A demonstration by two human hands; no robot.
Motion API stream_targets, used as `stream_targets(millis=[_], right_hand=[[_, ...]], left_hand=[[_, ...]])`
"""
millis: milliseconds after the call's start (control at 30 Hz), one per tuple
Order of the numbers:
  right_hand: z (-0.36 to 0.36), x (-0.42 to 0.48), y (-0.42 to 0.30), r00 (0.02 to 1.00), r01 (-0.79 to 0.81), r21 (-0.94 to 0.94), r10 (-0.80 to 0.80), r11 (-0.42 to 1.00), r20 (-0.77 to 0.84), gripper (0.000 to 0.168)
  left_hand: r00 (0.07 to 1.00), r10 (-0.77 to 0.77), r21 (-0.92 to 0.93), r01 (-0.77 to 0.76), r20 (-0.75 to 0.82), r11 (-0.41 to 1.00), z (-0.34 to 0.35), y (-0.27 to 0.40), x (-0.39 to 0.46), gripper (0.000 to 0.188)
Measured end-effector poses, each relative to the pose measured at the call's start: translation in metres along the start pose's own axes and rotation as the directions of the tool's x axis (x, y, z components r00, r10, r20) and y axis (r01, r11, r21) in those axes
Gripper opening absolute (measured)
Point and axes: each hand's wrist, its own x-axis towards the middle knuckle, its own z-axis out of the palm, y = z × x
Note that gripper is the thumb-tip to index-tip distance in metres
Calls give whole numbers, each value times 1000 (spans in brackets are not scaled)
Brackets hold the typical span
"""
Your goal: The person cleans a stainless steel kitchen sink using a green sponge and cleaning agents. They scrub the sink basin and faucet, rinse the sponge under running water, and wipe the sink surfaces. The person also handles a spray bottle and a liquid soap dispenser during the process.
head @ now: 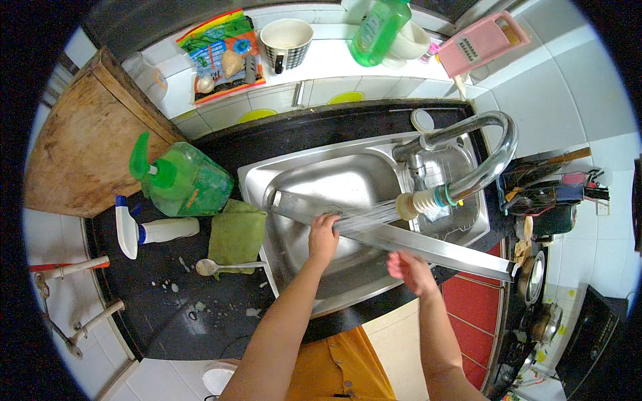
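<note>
A long metal channel-shaped tray (436, 250) lies slantwise across the stainless steel sink (296, 170), its right end reaching past the sink's front rim. My left hand (325, 235) grips its near edge around the middle. My right hand (409, 270) is just below the tray's near edge, slightly blurred, fingers partly curled; whether it touches the tray cannot be told. Water sprays leftward from the ribbed nozzle (419, 203) of the curved chrome faucet (506, 135) onto the tray near my left fingers.
Left of the sink are a green pump bottle (188, 178), a white spray bottle (170, 230), a green cloth (235, 233) and a spoon (208, 267). A wooden board (95, 135) leans behind. The sill holds a checkered mug (286, 42), green bottle (378, 35) and pink grater (479, 45).
</note>
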Motion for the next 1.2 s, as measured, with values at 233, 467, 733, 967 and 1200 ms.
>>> stream_targets(millis=[233,467,733,967,1200], right_hand=[[145,103,-29,908,-147,571,-119,808,401,28],[156,119,-18,950,-77,557,-108,827,292,34],[129,177,40,653,754,-515,-546,407,524,27],[149,163,33,776,535,-782,-181,-318,604,34],[154,140,25,918,229,-829,-170,-510,358,45]], left_hand=[[961,-112,70,134,-254,989,2,-5,-13,47],[876,-325,-127,300,-356,946,13,-9,-15,51],[793,-395,-335,256,-463,907,25,3,-12,72],[773,-633,-986,133,43,96,95,-70,-16,34],[762,-594,-940,341,259,27,59,-39,-16,31]])
